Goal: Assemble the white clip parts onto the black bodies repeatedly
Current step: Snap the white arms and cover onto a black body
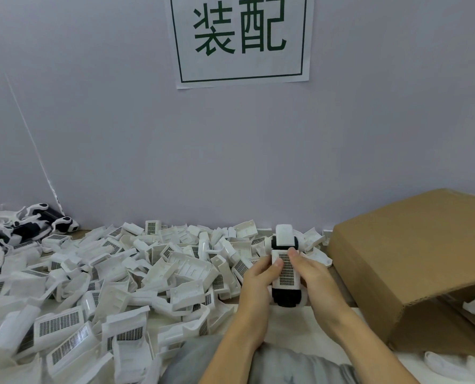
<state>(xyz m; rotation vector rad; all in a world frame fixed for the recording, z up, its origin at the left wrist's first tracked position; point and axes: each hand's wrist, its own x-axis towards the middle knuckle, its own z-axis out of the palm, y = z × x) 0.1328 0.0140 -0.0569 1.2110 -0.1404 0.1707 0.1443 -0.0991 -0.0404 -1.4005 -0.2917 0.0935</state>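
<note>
Both my hands hold one black body [285,296] upright just in front of me. My left hand [260,275] and right hand [312,273] curl around its sides, thumbs pressing a white clip part [286,270] with a dark mesh grid onto its face. A heap of white clip parts [106,286] spreads toward nine o'clock; a cardboard box [413,261] sits at three o'clock.

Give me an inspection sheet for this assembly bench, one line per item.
Surface: table, mostly covered.
Job's things: black body with white clip part on it, held in both hands.
Clutter: pile of white clip parts; assembled units far left; cardboard box at right.
Grips: left hand and right hand hold the unit, thumbs on the white part.
Cables: nothing seen.
Surroundings: wall sign, green characters.
</note>
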